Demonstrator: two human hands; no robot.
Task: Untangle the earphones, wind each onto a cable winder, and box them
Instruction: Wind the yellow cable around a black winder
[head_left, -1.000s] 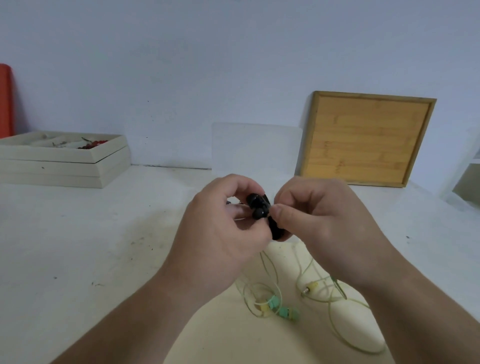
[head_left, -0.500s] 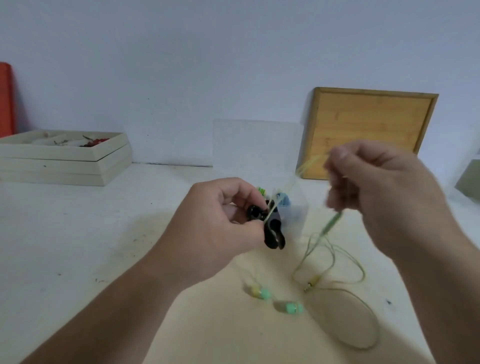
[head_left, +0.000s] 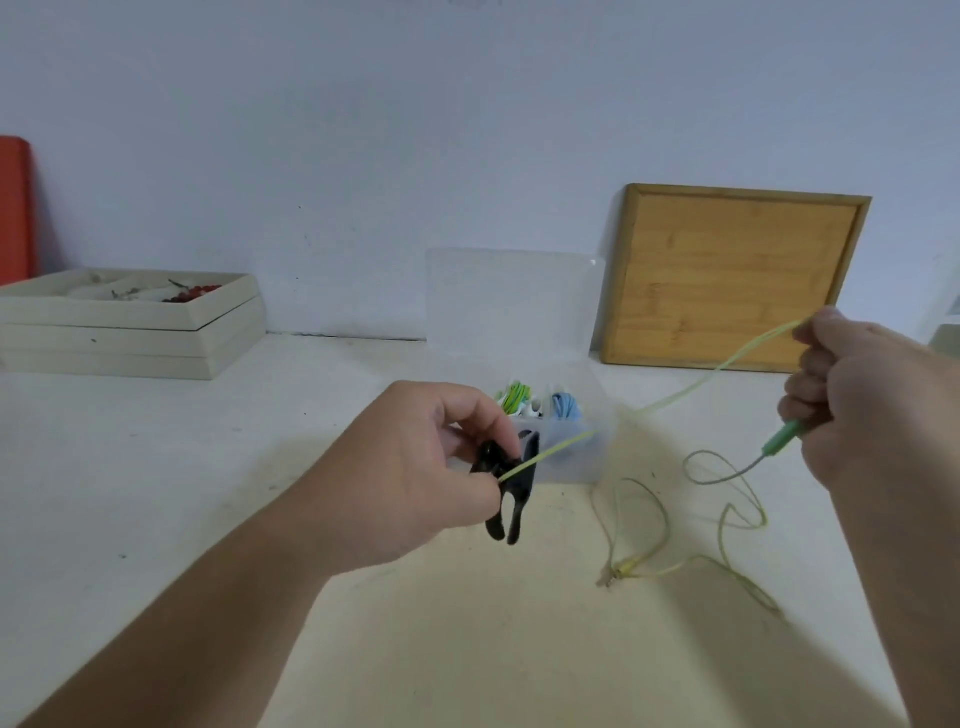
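My left hand (head_left: 415, 467) pinches a black cable winder (head_left: 511, 488) above the table, near the middle of the view. A pale green earphone cable (head_left: 670, 400) runs taut from the winder up to my right hand (head_left: 872, 400), which grips it at the far right. A green plug (head_left: 782, 439) hangs below my right fingers. The rest of the cable lies in loose loops (head_left: 727, 499) on the table. Behind the winder stands a clear plastic box (head_left: 587, 447) with its lid raised, holding wound green (head_left: 514, 397) and blue (head_left: 563, 405) earphones.
A bamboo board (head_left: 727, 280) leans on the wall at the back right. Stacked cream trays (head_left: 130, 327) with small items sit at the back left, beside a red object (head_left: 15, 208). A cream mat (head_left: 519, 623) covers the table's near part.
My right hand has pulled away from the winder, up and to the right, drawing the cable taut. The earbuds that lay on the mat are out of sight now.
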